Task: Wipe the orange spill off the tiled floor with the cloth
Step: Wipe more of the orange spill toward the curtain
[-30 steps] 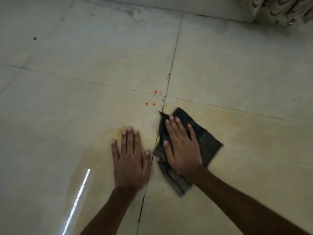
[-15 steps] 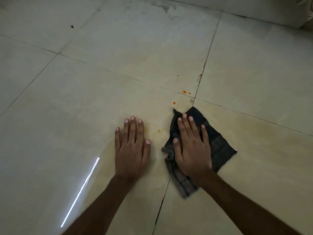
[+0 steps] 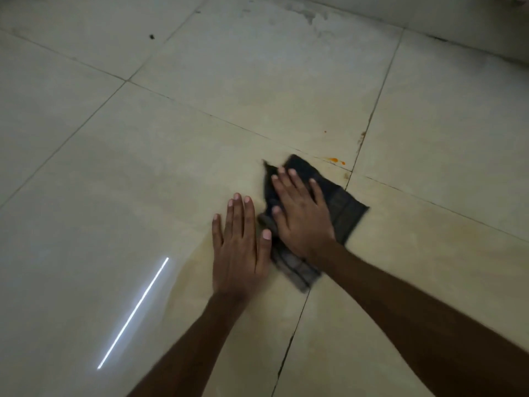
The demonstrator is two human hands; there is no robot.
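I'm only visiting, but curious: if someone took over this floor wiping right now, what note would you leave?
Right hand flat, pressing the dark cloth onto the floor.
Left hand flat on the bare floor beside the cloth, holding nothing.
Orange drops lie beyond the cloth's far corner, near the grout crossing; one speck farther off.
Done: likely some wiping, judging by the yellowish film near the hands.
Left: wipe up drops, speck and film.

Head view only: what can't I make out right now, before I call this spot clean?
Head view:
- Under the cloth: hidden by the cloth and the right hand; any spill there unknown.
- Under the left hand: covered by the palm.
- Orange drops: blurred; wet or dried, cannot tell.
- Dark speck, far left: too small to identify.
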